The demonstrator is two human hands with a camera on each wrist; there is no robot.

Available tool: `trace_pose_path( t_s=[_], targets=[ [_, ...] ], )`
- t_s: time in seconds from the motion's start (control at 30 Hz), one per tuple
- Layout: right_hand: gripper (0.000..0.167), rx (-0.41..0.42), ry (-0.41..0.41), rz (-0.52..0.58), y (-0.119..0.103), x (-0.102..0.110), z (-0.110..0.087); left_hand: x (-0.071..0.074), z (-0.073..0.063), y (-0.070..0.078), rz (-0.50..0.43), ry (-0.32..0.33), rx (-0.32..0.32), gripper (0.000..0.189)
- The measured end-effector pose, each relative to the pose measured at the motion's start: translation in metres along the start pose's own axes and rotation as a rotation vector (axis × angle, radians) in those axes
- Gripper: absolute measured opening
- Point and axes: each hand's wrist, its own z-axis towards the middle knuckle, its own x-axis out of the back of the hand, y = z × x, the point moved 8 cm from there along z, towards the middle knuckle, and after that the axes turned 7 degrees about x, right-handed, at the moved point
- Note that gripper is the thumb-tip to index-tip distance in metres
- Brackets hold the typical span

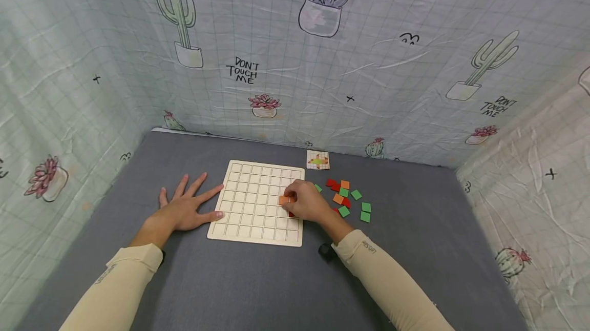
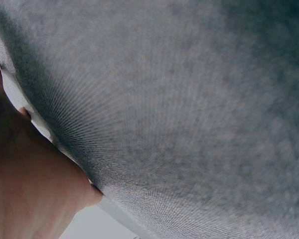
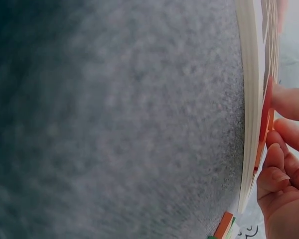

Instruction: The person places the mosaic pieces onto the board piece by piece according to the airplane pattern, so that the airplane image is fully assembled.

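Note:
A pale wooden grid board (image 1: 251,203) lies flat on the grey table. My left hand (image 1: 182,212) is spread on the tabletop, its thumb and index fingertip touching the board's left edge. At the board's right side my right hand (image 1: 306,201) pinches an orange square tile (image 1: 283,200) at the grid. A red tile (image 1: 291,214) shows just below the right fingers, partly covered by them. In the right wrist view, thumb and fingers meet over the orange and red tiles (image 3: 265,112) along the board. The left wrist view shows mostly cloth and part of the left hand (image 2: 35,184).
Right of the board lie loose green (image 1: 366,207), red (image 1: 331,182) and orange tiles (image 1: 344,184). A small pattern card (image 1: 318,160) lies behind the board's right corner. A black object (image 1: 327,252) is by the right wrist. Printed cloth (image 1: 286,54) hangs around the table.

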Motion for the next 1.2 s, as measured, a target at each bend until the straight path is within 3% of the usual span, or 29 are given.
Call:
trace_pose_path(
  t_s=[0.53, 0.87, 1.2],
  targets=[
    [0.014, 0.002, 0.024, 0.021, 0.002, 0.003, -0.004, -0.001, -0.001, 0.003, 0.006, 0.01, -0.007, 0.092],
    [0.008, -0.033, 0.188, 0.067, 0.02, 0.038, -0.014, 0.001, -0.002, 0.003, -0.005, 0.004, -0.007, 0.091],
    [0.01, -0.148, 0.252, 0.092, 0.053, 0.073, -0.031, 0.003, -0.002, 0.004, -0.006, -0.006, 0.0, 0.09]
  ],
)
